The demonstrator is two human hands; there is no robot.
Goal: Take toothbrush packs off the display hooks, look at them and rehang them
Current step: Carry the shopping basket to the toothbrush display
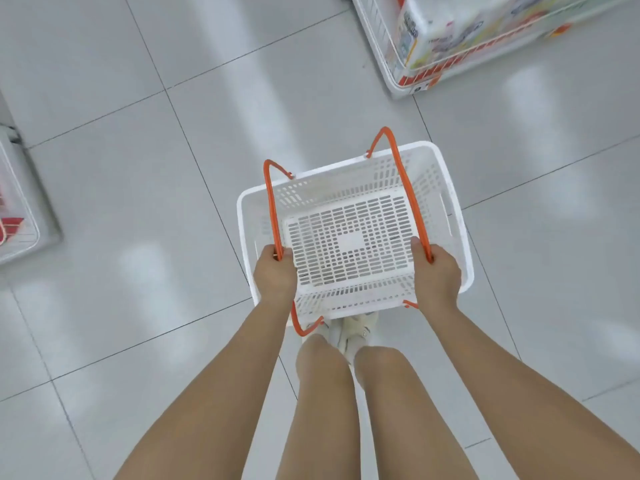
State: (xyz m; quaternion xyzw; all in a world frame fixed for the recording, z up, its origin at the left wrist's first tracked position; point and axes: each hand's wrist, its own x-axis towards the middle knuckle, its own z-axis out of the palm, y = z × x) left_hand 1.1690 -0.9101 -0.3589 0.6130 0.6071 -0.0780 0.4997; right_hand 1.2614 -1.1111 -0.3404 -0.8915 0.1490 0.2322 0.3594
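From the head camera, looking straight down: a person stands on a pale tiled floor point(138, 202) holding a white plastic shopping basket point(446, 188) out in front. The left hand point(275, 271) has its fingers curled tight around the left orange handle point(270, 202); the right hand point(437, 271) grips the right orange handle point(405, 178) the same way. White shoes point(349, 336) show just beneath the basket. A white wire shelf point(377, 39) with packaged goods stands at the upper right, another shelf corner point(31, 216) at the left. No toothbrush packs or display hooks are in sight.
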